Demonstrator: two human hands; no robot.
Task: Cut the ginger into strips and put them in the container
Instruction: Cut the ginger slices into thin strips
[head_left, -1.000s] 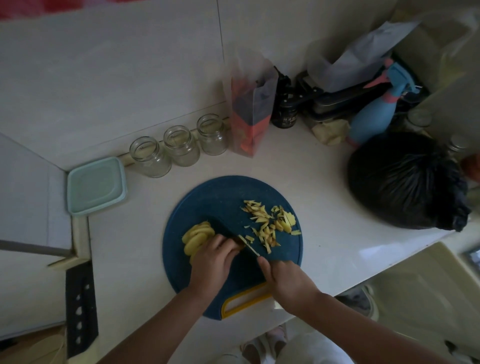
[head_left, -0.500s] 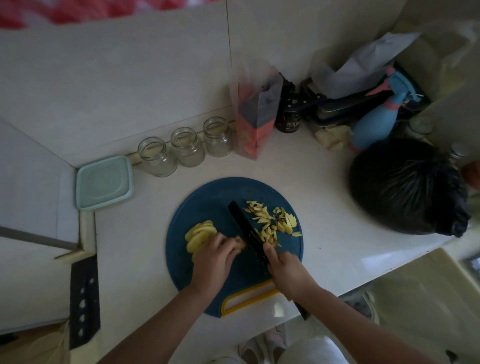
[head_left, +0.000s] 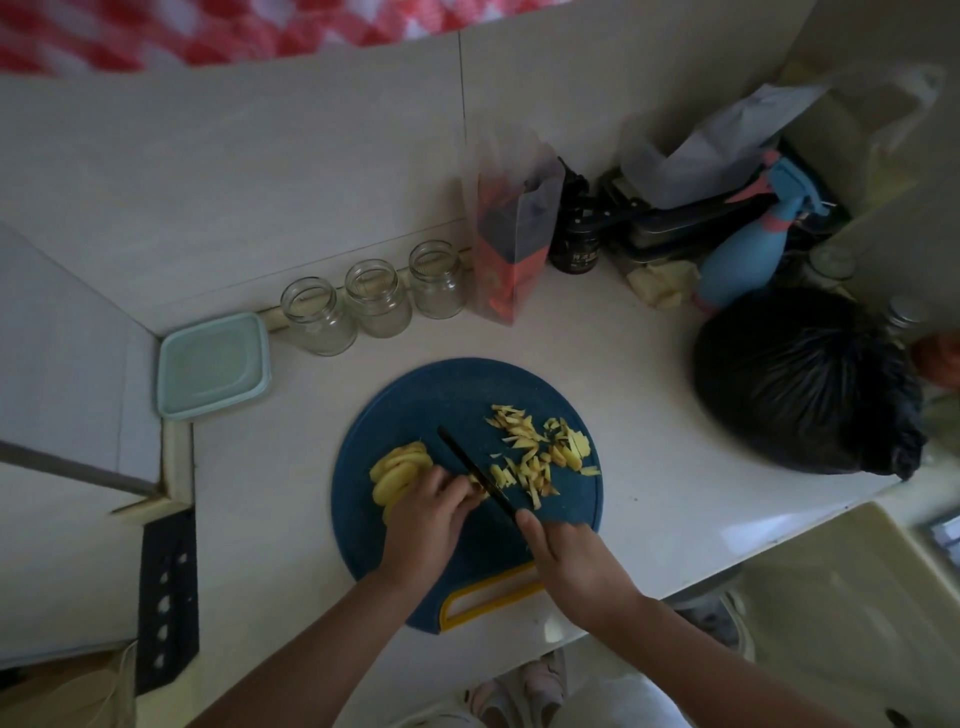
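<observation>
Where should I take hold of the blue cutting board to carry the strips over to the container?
By the yellow-rimmed handle slot on the near edge of the cutting board, coming from the front of the counter. It is the round board's only cut-out, fingers can hook through it, and the right hand holding the knife partly covers it.
</observation>
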